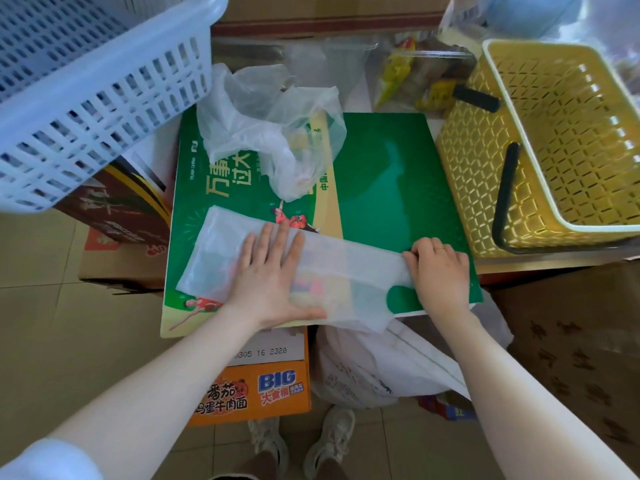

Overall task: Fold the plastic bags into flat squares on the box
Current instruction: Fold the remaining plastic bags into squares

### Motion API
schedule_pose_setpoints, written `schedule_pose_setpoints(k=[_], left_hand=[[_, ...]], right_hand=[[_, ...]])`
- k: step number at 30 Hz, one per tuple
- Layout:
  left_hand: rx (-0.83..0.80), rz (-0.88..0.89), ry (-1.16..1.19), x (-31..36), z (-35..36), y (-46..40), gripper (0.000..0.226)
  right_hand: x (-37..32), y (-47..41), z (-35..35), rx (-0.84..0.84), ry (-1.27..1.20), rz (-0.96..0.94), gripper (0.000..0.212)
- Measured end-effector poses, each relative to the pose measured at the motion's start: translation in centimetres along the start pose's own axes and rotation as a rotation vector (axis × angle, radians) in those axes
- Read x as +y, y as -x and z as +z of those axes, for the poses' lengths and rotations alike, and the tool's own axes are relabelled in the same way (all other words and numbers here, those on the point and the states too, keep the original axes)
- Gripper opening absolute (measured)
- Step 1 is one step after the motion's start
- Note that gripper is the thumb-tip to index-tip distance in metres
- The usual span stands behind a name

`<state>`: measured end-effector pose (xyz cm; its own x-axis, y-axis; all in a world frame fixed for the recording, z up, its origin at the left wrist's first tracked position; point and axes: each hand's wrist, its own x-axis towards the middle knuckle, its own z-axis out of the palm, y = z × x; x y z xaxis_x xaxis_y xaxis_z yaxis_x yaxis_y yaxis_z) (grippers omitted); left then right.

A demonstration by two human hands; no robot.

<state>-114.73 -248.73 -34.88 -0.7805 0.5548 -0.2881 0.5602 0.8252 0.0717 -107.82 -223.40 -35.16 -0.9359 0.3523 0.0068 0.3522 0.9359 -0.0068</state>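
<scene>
your left hand lies flat on a half-folded bag; your right hand pinches its end. a crumpled bag waits on the box.

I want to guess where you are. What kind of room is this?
Probably a storeroom or a cluttered corner at home. Cardboard boxes are stacked on a tiled floor, like the orange noodle box, with a blue basket and a yellow basket beside the green box.

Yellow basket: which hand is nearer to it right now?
Right. The right hand pinches the flattened bag end just below the yellow basket; the left hand presses the bag farther left.
</scene>
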Motion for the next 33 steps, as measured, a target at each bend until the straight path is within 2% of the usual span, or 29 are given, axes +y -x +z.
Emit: schedule_pose_setpoints(k=[2, 4, 6, 7, 9, 11, 13, 15, 17, 19, 23, 27, 33], left_hand=[[0.007, -0.02, -0.002, 0.1, -0.1, -0.1, 0.128], [0.008, -0.019, -0.013, 0.1, -0.1, -0.2, 0.128], [0.019, -0.014, -0.017, 0.2, 0.1, -0.3, 0.128], [0.027, -0.015, -0.005, 0.2, 0.1, -0.2, 0.127], [0.041, -0.007, 0.06, -0.2, -0.1, -0.2, 0.116], [0.053, 0.068, 0.202, -1.1, -0.3, -0.2, 0.095], [0.092, 0.166, 0.376, -2.5, -0.4, -0.1, 0.08], [0.115, 0.188, 0.31, -4.3, 0.0, 0.3, 0.077], [0.157, 0.165, 0.116, -5.7, 0.6, 0.6, 0.084], [0.125, 0.114, 0.041, -6.1, 0.6, 1.0, 0.091], [0.049, 0.013, 0.059, -5.8, 0.4, 1.1, 0.105], [0.051, -0.018, 0.049, -5.8, 0.5, 1.3, 0.119], [0.054, -0.057, 0.028, -5.9, 0.7, 1.2, 0.128]], right_hand=[[-0.7, -0.3, -1.1, -0.048, 0.005, 0.124, 0.027], [-2.9, -0.2, -2.8, 0.007, -0.063, 0.146, 0.021], [-7.0, 0.8, -3.9, 0.176, -0.225, -0.01, 0.027], [-9.3, 1.5, -4.0, 0.204, -0.316, -0.096, 0.035], [-13.4, 2.5, -3.8, 0.05, -0.489, -0.153, 0.054], [-15.6, 3.2, -2.8, -0.115, -0.539, -0.124, 0.064], [-15.9, 3.6, -0.7, -0.169, -0.42, -0.104, 0.068], [-15.4, 4.2, 0.9, -0.15, -0.275, -0.126, 0.073], [-15.1, 4.5, 1.5, -0.114, -0.227, -0.123, 0.072], [-14.5, 4.6, 1.7, -0.11, -0.214, -0.091, 0.072], [-11.6, 4.9, 1.6, -0.084, -0.138, 0.001, 0.074], [-7.8, 5.5, 1.2, -0.114, -0.128, 0.084, 0.081], [-3.9, 6.2, 1.1, -0.119, -0.087, 0.173, 0.092]])
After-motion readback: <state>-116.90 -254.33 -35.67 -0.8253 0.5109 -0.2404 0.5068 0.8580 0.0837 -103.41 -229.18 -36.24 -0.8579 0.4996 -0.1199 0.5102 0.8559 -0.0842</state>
